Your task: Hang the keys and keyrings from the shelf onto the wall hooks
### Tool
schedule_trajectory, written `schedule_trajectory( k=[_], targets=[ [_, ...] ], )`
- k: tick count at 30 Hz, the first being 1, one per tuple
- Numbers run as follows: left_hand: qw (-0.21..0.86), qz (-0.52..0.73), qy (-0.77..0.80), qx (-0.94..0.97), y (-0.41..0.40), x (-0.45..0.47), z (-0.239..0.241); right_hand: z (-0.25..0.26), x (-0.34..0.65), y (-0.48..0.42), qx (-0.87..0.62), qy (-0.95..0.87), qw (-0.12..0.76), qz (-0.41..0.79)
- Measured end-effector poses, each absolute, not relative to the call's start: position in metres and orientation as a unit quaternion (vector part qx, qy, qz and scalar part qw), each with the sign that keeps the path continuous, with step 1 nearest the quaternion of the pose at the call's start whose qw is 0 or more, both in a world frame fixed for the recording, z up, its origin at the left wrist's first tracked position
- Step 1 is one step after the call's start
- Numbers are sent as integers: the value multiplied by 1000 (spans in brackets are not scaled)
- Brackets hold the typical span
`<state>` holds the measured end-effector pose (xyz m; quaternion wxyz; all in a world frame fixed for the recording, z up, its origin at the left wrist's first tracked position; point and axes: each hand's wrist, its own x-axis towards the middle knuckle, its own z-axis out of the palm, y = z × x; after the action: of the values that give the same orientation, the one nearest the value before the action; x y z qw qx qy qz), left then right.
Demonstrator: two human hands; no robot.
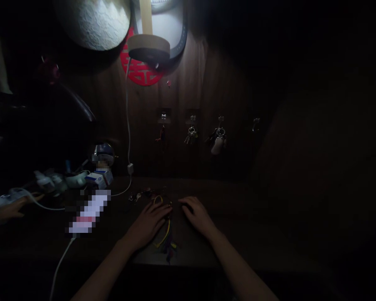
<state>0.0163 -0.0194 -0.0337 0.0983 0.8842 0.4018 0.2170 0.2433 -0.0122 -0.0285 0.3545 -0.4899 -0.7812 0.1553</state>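
Left hand flat on a dark table, fingers over a yellow wire. Right hand flat just beside it, with nothing in it. Small keys on the table past the hands. More keys on little hooks on a brown wood wall. Off to the left, a blurred white strip and a white cord.
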Motion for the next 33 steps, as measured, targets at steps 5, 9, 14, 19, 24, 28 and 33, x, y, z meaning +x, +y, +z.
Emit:
schedule_trajectory(
  k=[5,9,14,19,24,28,33],
  targets=[
    [152,261,431,851,-20,16,-38,-16,230,-27,-417,-856,258,163],
    [184,300,447,823,-19,14,-43,-17,228,-27,-436,-855,241,143],
    [128,326,492,797,-15,9,-46,-26,230,-21,-498,-814,270,129],
    [90,335,541,766,-14,4,-45,-32,235,-14,-570,-766,276,106],
    [53,348,583,732,-15,0,-43,-34,243,-10,-609,-724,310,91],
    [37,350,599,719,-14,-2,-43,-37,248,-10,-648,-692,313,56],
    [38,360,587,724,-12,-3,-45,-37,251,-11,-666,-681,304,34]
  ],
)
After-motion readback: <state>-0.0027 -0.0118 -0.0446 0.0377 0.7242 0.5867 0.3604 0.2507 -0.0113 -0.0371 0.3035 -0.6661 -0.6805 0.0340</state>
